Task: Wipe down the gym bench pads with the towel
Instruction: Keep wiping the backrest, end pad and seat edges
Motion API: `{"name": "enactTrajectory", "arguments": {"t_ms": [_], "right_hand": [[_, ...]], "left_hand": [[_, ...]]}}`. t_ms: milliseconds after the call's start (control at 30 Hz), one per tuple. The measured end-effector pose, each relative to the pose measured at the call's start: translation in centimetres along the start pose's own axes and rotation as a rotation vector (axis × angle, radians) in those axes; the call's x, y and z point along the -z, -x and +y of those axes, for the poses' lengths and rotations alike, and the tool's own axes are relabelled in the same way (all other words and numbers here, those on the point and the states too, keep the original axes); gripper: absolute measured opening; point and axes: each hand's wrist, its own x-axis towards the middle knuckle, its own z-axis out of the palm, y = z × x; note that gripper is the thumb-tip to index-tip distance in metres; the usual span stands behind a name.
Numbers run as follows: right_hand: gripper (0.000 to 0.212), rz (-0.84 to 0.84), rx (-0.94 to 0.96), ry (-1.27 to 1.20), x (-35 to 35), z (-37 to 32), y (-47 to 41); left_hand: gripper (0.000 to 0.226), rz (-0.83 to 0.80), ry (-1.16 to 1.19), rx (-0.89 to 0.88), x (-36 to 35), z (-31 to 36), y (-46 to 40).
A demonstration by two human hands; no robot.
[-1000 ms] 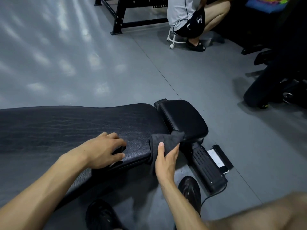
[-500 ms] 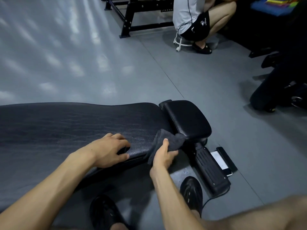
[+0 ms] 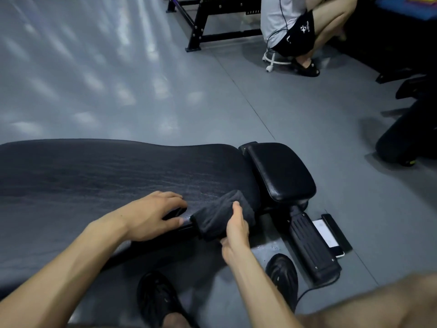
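Grey rubber-like gym floor (image 3: 118,91) fills most of the view, smooth and mottled with pale reflected light, a thin seam running diagonally across it. Across the lower half lies the long bench pad (image 3: 106,176), black, wide and slightly waisted, its vinyl skin finely wrinkled and grained. Just past its right end sits a smaller seat pad (image 3: 282,172), a rounded black block with a smoother, shinier cover.

At the near edge of the long pad, close to its right end, the right hand (image 3: 236,229) grips the towel (image 3: 218,215), a dark grey, soft, bunched cloth draped over the pad's edge. The fingers are curled round the fabric with the thumb up on its top fold, and the forearm reaches in from the lower middle. The left hand (image 3: 153,216) rests flat on the pad just beside the towel, palm down, fingers straight and slightly spread, thumb along the pad's edge; its forearm comes in from the lower left corner.

Below the seat pad a ribbed black bench foot (image 3: 312,247) angles out on the floor, with a phone (image 3: 327,235) lying next to it. Two dark shoes (image 3: 282,275) stand on the floor beneath the arms. Farther back, another person (image 3: 288,22) in a light shirt and dark shorts sits on a low white stool (image 3: 272,59) beside a black steel frame (image 3: 212,17).
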Motion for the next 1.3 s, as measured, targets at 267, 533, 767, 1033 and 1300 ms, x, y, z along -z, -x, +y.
{"name": "enactTrajectory", "arguments": {"t_ms": [267, 533, 767, 1033, 1300], "right_hand": [[0.09, 0.09, 0.169, 0.101, 1.7, -1.5, -1.2], [0.103, 0.271, 0.155, 0.054, -2.8, 1.6, 2.4], [0.06, 0.009, 0.065, 0.051, -3.9, 5.1, 4.6], [0.087, 0.219, 0.198, 0.063, -2.0, 0.8, 2.7], [0.08, -0.161, 0.007, 0.215, -6.5, 8.5, 8.9]], "left_hand": [[0.047, 0.052, -0.005, 0.029, 0.1, -1.9, 3.1], [0.048, 0.048, -0.007, 0.064, -0.5, -1.4, 4.1], [0.045, 0.04, -0.022, 0.084, 0.2, -0.8, 3.8], [0.046, 0.018, 0.006, 0.13, -0.8, -0.3, 4.5], [0.033, 0.035, 0.007, 0.262, 0.4, 0.1, 4.5]]}}
